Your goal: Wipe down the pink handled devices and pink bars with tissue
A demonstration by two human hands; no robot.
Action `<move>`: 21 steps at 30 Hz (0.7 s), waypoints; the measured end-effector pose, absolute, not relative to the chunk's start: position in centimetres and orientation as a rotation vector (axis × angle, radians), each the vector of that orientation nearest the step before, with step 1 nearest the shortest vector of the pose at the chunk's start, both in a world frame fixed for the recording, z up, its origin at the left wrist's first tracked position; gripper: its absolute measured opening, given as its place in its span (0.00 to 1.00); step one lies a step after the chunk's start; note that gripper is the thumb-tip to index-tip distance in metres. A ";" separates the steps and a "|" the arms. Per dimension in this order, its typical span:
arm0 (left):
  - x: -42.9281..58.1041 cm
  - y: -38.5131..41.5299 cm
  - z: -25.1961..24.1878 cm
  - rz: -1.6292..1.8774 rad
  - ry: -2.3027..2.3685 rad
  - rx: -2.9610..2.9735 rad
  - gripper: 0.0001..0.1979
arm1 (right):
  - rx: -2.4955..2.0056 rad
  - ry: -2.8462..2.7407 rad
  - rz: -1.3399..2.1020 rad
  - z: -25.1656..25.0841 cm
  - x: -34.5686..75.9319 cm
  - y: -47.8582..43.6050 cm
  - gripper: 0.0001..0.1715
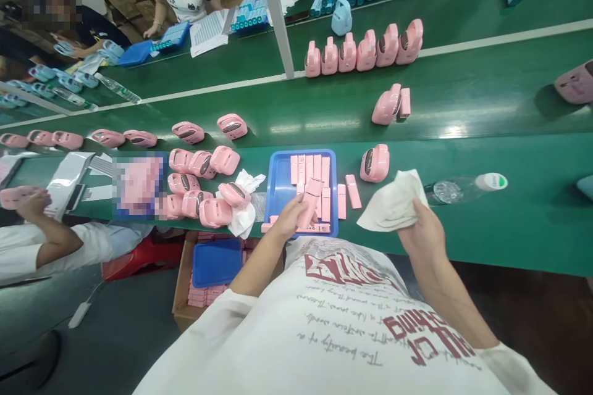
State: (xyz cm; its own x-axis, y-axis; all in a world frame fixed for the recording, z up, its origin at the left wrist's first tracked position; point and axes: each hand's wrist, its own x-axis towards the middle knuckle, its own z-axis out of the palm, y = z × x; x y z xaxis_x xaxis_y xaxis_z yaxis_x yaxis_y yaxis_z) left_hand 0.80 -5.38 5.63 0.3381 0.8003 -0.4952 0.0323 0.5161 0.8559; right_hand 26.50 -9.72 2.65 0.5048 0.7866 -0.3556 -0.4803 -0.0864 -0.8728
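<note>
Pink oblong block (313,192) left of white cloth (391,202);
my left hand (291,217) grips it, long axis slanting away; right hand (424,229) clutches cloth.

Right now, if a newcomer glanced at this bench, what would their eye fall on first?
Probably the blue tray of pink pieces directly in front, with the left hand over it, one pink piece in its grip. Just right of it, the right hand holds a white cloth. Next would come the row of six pink handled units farther back, up and right of the tray.
</note>
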 end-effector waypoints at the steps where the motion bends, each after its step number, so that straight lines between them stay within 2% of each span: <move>1: 1.6 -5.7 6.3 0.596 1.033 0.897 0.27 | -1.283 -0.370 1.071 3.1 25.6 -9.4 0.21; 5: 4.7 -6.5 8.2 0.472 0.926 0.988 0.28 | -1.292 -0.947 1.105 5.9 22.4 -7.7 0.18; 9: 6.4 -6.1 9.5 0.444 0.977 1.045 0.28 | -1.191 -1.377 0.925 7.6 21.5 -5.8 0.11; 16: 8.4 -4.9 10.5 0.467 0.737 0.380 0.32 | -1.171 -1.405 0.610 7.8 21.9 -4.8 0.19; 21: 9.7 -4.8 10.2 0.552 0.919 0.166 0.23 | -1.038 -1.754 0.590 6.8 22.3 -6.2 0.23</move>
State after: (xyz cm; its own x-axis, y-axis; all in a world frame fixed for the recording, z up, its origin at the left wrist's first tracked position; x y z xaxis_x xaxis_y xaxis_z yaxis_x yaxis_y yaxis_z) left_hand 9.74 -4.84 10.18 0.4795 0.5192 -0.7075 -0.3808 0.8495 0.3652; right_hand 22.31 -6.17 6.78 -0.1587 0.8533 0.4968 0.3792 0.5172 -0.7672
